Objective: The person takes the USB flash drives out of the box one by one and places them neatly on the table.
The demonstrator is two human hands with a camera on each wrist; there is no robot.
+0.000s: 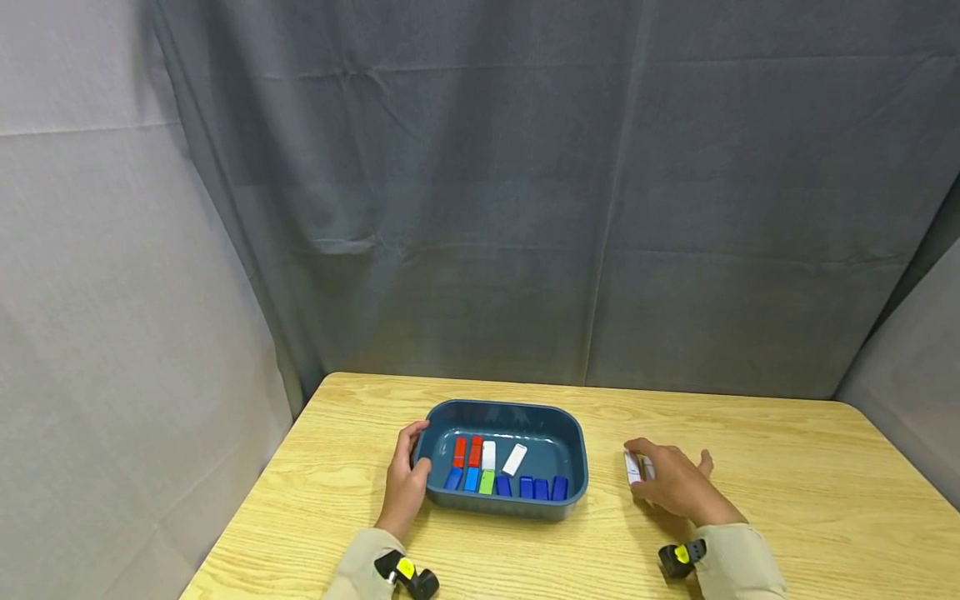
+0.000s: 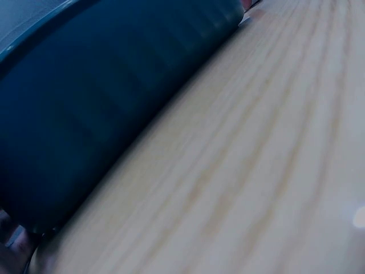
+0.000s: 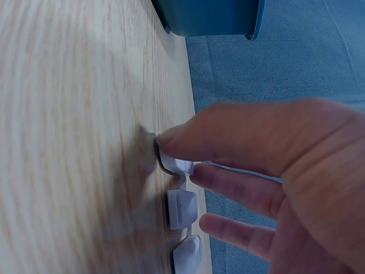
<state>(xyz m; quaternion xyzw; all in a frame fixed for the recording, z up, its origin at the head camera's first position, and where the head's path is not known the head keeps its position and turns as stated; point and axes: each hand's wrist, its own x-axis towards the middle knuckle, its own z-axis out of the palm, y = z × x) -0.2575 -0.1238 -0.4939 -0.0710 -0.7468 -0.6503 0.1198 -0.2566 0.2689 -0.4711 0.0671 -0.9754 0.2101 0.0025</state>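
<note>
My left hand (image 1: 405,483) grips the left end of a dark teal plastic bin (image 1: 510,504), its fingers at the rim. Inside the bin lie red blocks (image 1: 460,452), white blocks (image 1: 514,459), a lime green block (image 1: 487,482) and several blue blocks (image 1: 542,489), all small and oblong. To the bin's right, my right hand (image 1: 675,483) pinches a small white block (image 1: 632,468) at the table between thumb and fingers. In the right wrist view the thumb (image 3: 188,140) lies on this block, and two more white blocks (image 3: 182,209) stand in a row beside it.
The bin stands on a light wood-grain table (image 1: 510,558). A dark grey curtain (image 1: 480,208) hangs behind the table, with pale cloth (image 1: 135,333) along the left side. Each wrist wears a small black camera (image 1: 678,560) on a strap.
</note>
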